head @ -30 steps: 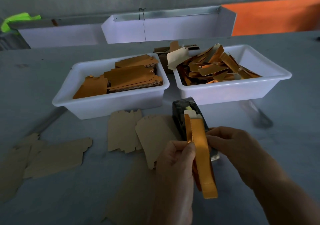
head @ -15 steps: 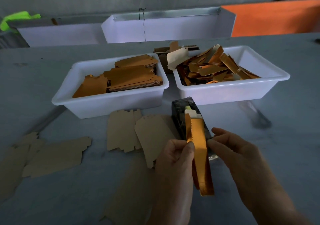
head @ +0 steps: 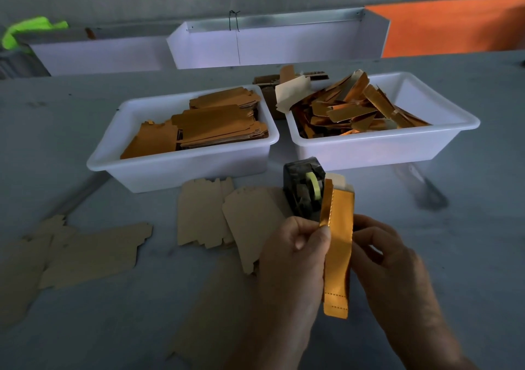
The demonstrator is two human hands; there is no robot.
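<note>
A long gold folded carton [head: 338, 244] stands nearly upright between my hands, low in the middle of the view. My left hand [head: 295, 250] pinches its left edge with thumb and fingers. My right hand [head: 389, 258] curls against its right side from behind. A black tape dispenser [head: 302, 190] with a yellowish roll sits on the table just beyond the carton.
Two white tubs stand further back: the left tub [head: 181, 167] holds stacked flat gold blanks, the right tub [head: 386, 145] a loose heap of folded ones. Brown flat cardboard blanks [head: 204, 216] lie on the grey table to the left. White troughs [head: 272, 42] line the far edge.
The carton has been turned and shifted slightly right, off the dispenser, whose roll now shows. My right hand has closed in against the carton's right side.
</note>
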